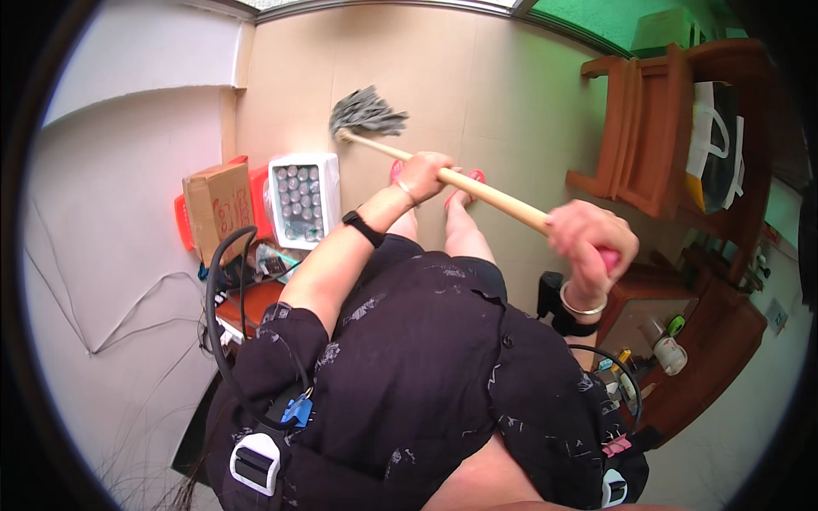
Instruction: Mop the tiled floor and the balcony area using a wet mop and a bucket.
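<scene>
A mop with a pale wooden handle (492, 195) slants across the front of my body. My left hand (429, 179) is wrapped around the middle of that handle. At its upper end, my right hand (594, 246) is closed over the handle near a pink tip (609, 257), slightly blurred. The grey mop head (367, 114), made of loose strips, lies on the tiled floor (409, 57) ahead and to the left, fanned toward the right. My feet in pink slippers (474, 180) stand behind the mop head, below the handle.
On the left are a white foam box (335, 198) of bottles or cans and a cardboard box (220, 204) beside red plastic. A wooden armchair (645, 128) holding a bag (716, 147) stands right, near a cluttered wooden table (639, 313). A door track (383, 5) crosses the far edge.
</scene>
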`<state>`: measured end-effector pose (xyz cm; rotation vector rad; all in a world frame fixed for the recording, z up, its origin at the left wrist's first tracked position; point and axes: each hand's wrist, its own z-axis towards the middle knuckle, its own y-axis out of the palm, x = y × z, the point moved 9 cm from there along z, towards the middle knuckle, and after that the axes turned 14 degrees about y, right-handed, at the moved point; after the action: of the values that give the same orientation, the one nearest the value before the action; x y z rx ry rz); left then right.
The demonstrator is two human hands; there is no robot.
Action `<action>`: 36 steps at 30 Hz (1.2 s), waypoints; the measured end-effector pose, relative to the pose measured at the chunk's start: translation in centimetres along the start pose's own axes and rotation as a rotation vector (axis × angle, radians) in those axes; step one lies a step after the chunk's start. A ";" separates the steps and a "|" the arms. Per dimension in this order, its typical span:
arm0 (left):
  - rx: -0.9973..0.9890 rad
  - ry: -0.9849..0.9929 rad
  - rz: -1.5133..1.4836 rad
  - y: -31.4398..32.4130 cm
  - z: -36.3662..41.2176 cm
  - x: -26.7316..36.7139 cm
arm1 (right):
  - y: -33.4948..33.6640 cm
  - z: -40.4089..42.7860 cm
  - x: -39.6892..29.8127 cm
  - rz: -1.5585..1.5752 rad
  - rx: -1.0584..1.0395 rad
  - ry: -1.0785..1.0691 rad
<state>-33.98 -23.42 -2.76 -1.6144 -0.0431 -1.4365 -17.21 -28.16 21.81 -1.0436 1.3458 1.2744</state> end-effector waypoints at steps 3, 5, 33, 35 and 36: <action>-0.024 -0.140 0.114 -1.3 -1.8 -4.0 | 1.0 1.4 3.7 -0.006 0.020 0.102; 0.003 -0.147 0.139 -1.7 -1.7 -5.0 | 0.3 2.1 5.0 -0.009 0.056 0.180; -0.335 0.561 -0.181 23.8 20.7 18.6 | -14.8 -17.0 -9.1 -0.502 0.848 -0.081; -0.393 0.585 -0.292 25.6 18.5 22.0 | -14.9 -19.7 -11.5 -0.519 0.965 -0.057; -0.434 0.568 -0.312 26.3 17.2 22.7 | -15.1 -20.7 -12.2 -0.508 1.004 -0.054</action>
<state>1.24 -39.04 1.68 -1.5116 0.3836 -2.2224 -2.28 -50.50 30.93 -0.5478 1.3115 0.1608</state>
